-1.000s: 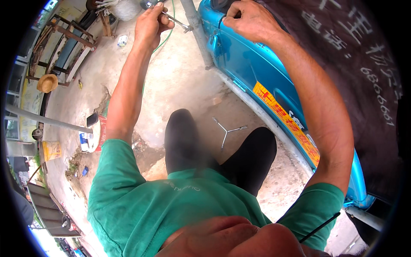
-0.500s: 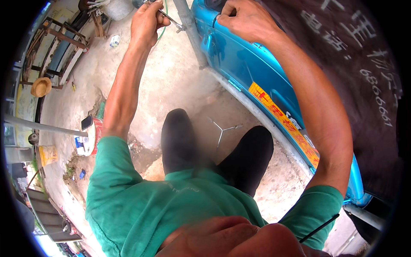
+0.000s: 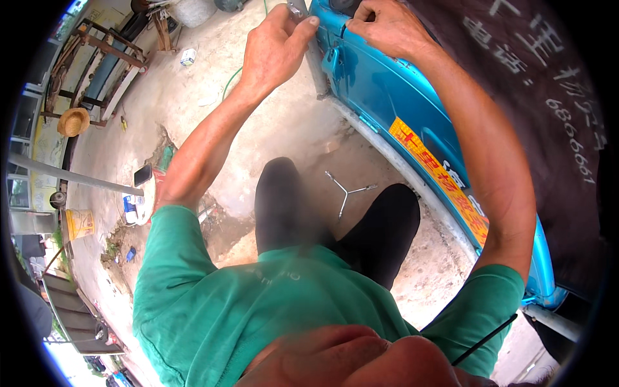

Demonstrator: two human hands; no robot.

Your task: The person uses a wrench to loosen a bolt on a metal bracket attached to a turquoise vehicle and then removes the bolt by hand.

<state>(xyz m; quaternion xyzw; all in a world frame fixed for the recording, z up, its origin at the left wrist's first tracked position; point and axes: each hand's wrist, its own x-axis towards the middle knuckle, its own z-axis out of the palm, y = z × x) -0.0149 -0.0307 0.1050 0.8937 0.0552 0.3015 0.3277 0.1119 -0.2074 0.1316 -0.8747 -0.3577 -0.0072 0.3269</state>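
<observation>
Two hands [image 3: 274, 55] [image 3: 390, 29] closer together, one tool [image 3: 294, 9]

From head height, one fisheye view looks down, close above the green shirt [image 3: 258, 293], farther from the hands [image 3: 274, 55].

Held tool [image 3: 294, 9]: silver
Vehicle door [image 3: 377, 87]: turq. blue w/ white marks
Decal strip [image 3: 433, 169]: yel.-orange bkgd, red chars
Tarp [image 3: 541, 155]: v. dk brown, white lettering
T-shirt [image 3: 258, 300]: med. green, pale chest print
Trousers [image 3: 280, 213]: blk, plain
Y-wrench [image 3: 347, 192]: silver-grey
Hose [image 3: 229, 82]: bright green
Straw hat [image 3: 73, 122]: lt tan
Bucket [image 3: 80, 224]: yel.
Sm. box [image 3: 187, 57]: white w/ blue bits
Phone-shaped slab [image 3: 143, 175]: blk face
Conc. floor [image 3: 219, 138]: pale grey-beige, dk brown patches
Slanted pole [image 3: 77, 177]: lt grey
Upright post [image 3: 316, 68]: grey
</observation>
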